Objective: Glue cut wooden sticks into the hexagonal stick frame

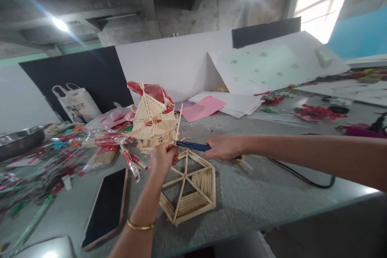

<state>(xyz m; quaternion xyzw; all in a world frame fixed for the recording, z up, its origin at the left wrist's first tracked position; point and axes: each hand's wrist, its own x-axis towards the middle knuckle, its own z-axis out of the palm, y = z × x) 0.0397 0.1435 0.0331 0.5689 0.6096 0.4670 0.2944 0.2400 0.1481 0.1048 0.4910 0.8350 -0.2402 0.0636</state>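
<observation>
My left hand (163,159) is closed in a pinch on a thin wooden stick (179,121), which stands nearly upright above the fingers. My right hand (222,148) grips blue-handled pliers (193,145), their tip close to the stick and my left fingertips. Whether the jaws touch the stick, I cannot tell. Below both hands lies a hexagonal frame of wooden sticks (198,197) with spokes; some of its sections are filled with rows of sticks. Behind my left hand stands a tiered stick model (151,115) with a pointed roof.
A phone (105,207) lies left of the frame. Bagged sticks (101,157) and craft scraps crowd the left side, near a metal bowl (22,143). Pink paper (202,109) and white sheets lie behind. A black cable (305,181) loops at right, above the table's front edge.
</observation>
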